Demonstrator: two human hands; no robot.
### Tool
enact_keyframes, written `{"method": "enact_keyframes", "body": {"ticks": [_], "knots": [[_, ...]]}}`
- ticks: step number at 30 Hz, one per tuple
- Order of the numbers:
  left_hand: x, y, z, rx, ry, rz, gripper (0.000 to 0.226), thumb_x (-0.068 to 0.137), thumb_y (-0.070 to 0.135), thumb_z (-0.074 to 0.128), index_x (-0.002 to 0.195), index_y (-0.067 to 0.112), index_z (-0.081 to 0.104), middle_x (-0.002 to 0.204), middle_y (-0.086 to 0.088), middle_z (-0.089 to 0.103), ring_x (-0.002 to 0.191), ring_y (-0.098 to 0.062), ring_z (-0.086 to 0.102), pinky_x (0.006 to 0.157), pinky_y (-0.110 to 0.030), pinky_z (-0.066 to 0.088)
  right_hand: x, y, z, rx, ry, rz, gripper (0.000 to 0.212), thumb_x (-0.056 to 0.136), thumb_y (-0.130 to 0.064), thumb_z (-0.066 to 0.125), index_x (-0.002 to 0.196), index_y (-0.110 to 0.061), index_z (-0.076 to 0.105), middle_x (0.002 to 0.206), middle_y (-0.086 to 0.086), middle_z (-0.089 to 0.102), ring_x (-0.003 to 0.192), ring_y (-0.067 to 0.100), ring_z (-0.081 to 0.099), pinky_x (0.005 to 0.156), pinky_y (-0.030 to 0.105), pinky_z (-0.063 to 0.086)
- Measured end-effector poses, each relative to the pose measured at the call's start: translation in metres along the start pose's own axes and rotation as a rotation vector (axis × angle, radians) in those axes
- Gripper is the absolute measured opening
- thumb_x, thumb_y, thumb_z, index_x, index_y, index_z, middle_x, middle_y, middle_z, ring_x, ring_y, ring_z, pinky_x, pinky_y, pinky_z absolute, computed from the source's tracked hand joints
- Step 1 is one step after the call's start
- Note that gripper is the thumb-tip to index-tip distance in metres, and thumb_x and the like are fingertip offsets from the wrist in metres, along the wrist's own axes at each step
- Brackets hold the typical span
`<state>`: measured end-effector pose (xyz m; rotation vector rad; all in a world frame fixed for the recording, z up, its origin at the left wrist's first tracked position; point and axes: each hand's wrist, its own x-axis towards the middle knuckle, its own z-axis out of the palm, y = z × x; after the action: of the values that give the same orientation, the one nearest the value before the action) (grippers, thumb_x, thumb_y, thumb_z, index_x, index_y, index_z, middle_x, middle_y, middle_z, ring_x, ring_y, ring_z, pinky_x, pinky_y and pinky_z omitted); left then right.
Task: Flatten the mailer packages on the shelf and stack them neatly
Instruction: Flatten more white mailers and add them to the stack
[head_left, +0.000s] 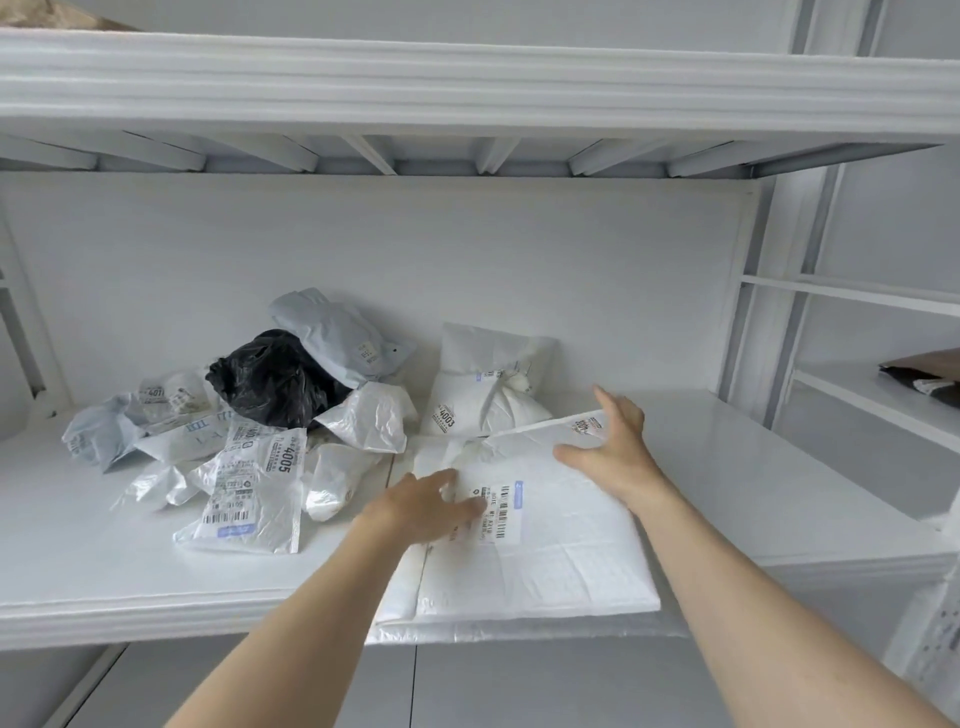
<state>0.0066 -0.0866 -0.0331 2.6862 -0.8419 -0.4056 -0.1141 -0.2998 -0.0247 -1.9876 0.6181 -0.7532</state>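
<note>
A flat white mailer lies on top of a small stack at the front edge of the white shelf, overhanging it slightly. My left hand presses flat on its left part beside the barcode label. My right hand rests with spread fingers on its far right corner, over another labelled mailer edge. To the left sits a heap of crumpled mailers: a labelled clear-white one, a black bag, a grey one. A puffy white mailer marked 4003 leans at the back.
The upper shelf board hangs low overhead. The shelf's back wall is close behind the packages. On the right, a neighbouring rack holds a brown and black package. Bare shelf surface extends to the right of the stack.
</note>
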Motion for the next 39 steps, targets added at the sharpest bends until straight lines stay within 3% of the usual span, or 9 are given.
{"method": "enact_keyframes", "body": {"ticks": [3, 6, 9, 12, 15, 18, 23, 39], "knots": [[0.004, 0.000, -0.002, 0.059, 0.019, -0.017, 0.092, 0.064, 0.089, 0.042, 0.144, 0.044, 0.037, 0.147, 0.005, 0.043, 0.119, -0.021, 0.057, 0.102, -0.038, 0.044, 0.006, 0.008, 0.008, -0.238, -0.090, -0.142, 0.062, 0.080, -0.014, 0.075, 0.136, -0.026, 0.053, 0.160, -0.003, 0.001, 0.146, 0.014, 0.018, 0.107, 0.020, 0.024], [0.008, 0.006, -0.006, 0.221, 0.111, 0.032, 0.073, 0.083, 0.075, 0.044, 0.143, 0.034, 0.042, 0.145, 0.002, 0.040, 0.132, -0.022, 0.043, 0.102, -0.037, 0.038, 0.013, 0.012, 0.014, -0.274, -0.088, -0.184, 0.038, 0.082, -0.010, 0.073, 0.118, -0.022, 0.067, 0.158, 0.001, 0.021, 0.144, 0.015, 0.027, 0.108, 0.019, 0.024], [0.017, 0.016, -0.004, 0.297, 0.227, 0.175, 0.064, 0.088, 0.064, 0.044, 0.145, 0.035, 0.037, 0.151, 0.002, 0.032, 0.137, -0.023, 0.036, 0.107, -0.043, 0.035, 0.021, 0.010, 0.024, -0.358, -0.105, -0.201, 0.025, 0.087, -0.012, 0.069, 0.112, -0.017, 0.071, 0.149, 0.003, 0.041, 0.141, 0.017, 0.032, 0.112, 0.021, 0.022], [0.032, 0.026, 0.006, 0.272, 0.313, 0.263, 0.057, 0.094, 0.058, 0.034, 0.148, 0.039, 0.030, 0.158, 0.005, 0.022, 0.144, -0.020, 0.024, 0.110, -0.047, 0.028, 0.026, 0.005, 0.036, -0.555, -0.172, -0.190, 0.033, 0.096, -0.024, 0.057, 0.129, -0.020, 0.062, 0.147, 0.001, 0.045, 0.142, 0.021, 0.029, 0.113, 0.030, 0.026], [0.044, 0.030, 0.021, 0.236, 0.376, 0.288, 0.052, 0.099, 0.055, 0.022, 0.150, 0.046, 0.020, 0.162, 0.007, 0.012, 0.150, -0.016, 0.007, 0.114, -0.050, 0.017, 0.024, 0.005, 0.051, -0.704, -0.287, -0.081, 0.049, 0.100, -0.047, 0.037, 0.149, -0.037, 0.035, 0.162, -0.007, 0.017, 0.150, 0.022, 0.005, 0.118, 0.052, 0.012], [0.058, 0.019, 0.036, 0.161, 0.256, 0.195, 0.054, 0.098, 0.059, 0.012, 0.150, 0.052, 0.005, 0.164, 0.009, -0.008, 0.150, -0.018, -0.013, 0.115, -0.061, 0.000, 0.019, 0.013, 0.072, -0.755, -0.373, -0.031, 0.054, 0.100, -0.057, 0.022, 0.152, -0.046, 0.016, 0.164, -0.012, -0.002, 0.150, 0.021, -0.011, 0.115, 0.062, 0.000], [0.070, 0.015, 0.045, 0.121, 0.194, 0.158, 0.050, 0.098, 0.058, 0.010, 0.148, 0.057, 0.005, 0.163, 0.010, -0.009, 0.150, -0.020, -0.014, 0.113, -0.065, 0.000, 0.013, 0.032, 0.081, -0.757, -0.353, -0.011, 0.055, 0.098, -0.063, 0.014, 0.151, -0.051, 0.004, 0.162, -0.017, -0.011, 0.149, 0.019, -0.017, 0.116, 0.059, -0.003], [0.076, 0.011, 0.063, 0.239, 0.162, 0.129, 0.050, 0.098, 0.057, 0.006, 0.147, 0.056, 0.001, 0.163, 0.009, -0.010, 0.150, -0.022, -0.013, 0.111, -0.065, 0.001, 0.004, 0.047, 0.089, -0.868, -0.351, -0.022, 0.055, 0.098, -0.061, 0.013, 0.151, -0.050, 0.006, 0.162, -0.015, -0.011, 0.149, 0.021, -0.018, 0.116, 0.057, -0.006]]}}
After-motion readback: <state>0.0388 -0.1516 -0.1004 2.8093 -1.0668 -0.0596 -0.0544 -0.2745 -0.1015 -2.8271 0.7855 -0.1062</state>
